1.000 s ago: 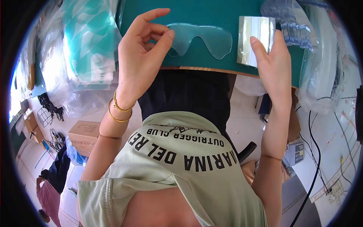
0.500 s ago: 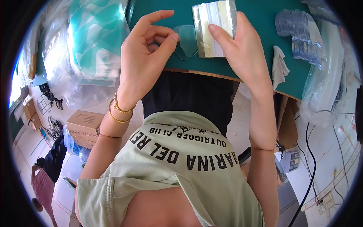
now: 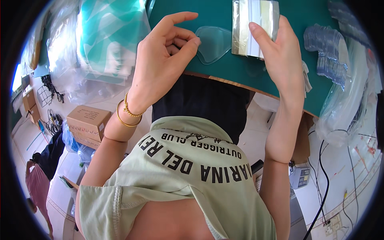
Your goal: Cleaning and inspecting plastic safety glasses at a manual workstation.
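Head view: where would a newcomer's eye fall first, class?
Probably on the shiny block gripped by the right hand, over the green table near the top. Just left of it, a clear lens shows at the left hand's thumb tip. Gold bracelets circle the left wrist.

A green worktable (image 3: 216, 14), stacked plastic pieces (image 3: 329, 42) and cardboard boxes (image 3: 88, 118) suggest a workshop.

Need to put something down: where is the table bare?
Beyond the lens, between left hand and packet; beyond right hand, between packet and clear stack. Crowded: left, under plastic sheets; right, under that stack and a bag.
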Motion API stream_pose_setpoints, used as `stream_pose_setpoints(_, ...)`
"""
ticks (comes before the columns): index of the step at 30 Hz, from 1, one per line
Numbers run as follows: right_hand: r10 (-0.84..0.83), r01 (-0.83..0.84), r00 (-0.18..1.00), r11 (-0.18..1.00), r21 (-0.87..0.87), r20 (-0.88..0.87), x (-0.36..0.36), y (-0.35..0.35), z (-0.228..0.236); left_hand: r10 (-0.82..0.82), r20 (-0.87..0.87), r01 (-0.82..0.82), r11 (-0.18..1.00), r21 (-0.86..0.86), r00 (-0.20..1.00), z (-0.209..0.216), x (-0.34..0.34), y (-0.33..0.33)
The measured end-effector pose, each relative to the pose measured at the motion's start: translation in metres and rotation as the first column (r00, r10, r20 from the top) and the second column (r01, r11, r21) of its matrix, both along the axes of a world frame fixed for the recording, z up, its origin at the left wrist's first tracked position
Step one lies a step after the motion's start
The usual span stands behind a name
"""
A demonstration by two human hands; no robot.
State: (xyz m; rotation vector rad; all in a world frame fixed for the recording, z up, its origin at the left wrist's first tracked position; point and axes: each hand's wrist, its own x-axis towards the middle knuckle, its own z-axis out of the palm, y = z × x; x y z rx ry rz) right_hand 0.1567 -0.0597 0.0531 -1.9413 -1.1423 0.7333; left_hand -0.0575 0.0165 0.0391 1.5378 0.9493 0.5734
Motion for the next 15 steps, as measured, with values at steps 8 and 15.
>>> stream_pose_setpoints(8, 0.074, -0.070, 0.996, 0.994, -0.084, 0.045, -0.019, 0.009, 0.013, 0.056, -0.038, -0.056, 0.998, 0.012, 0.998, 0.000, 0.004, -0.002)
stream_pose_setpoints(15, 0.020, -0.019, 1.000, 0.998, 0.058, -0.007, -0.001, 0.008, 0.005, 0.024, -0.059, -0.021, 0.999, 0.038, 0.998, -0.002, 0.002, -0.003)
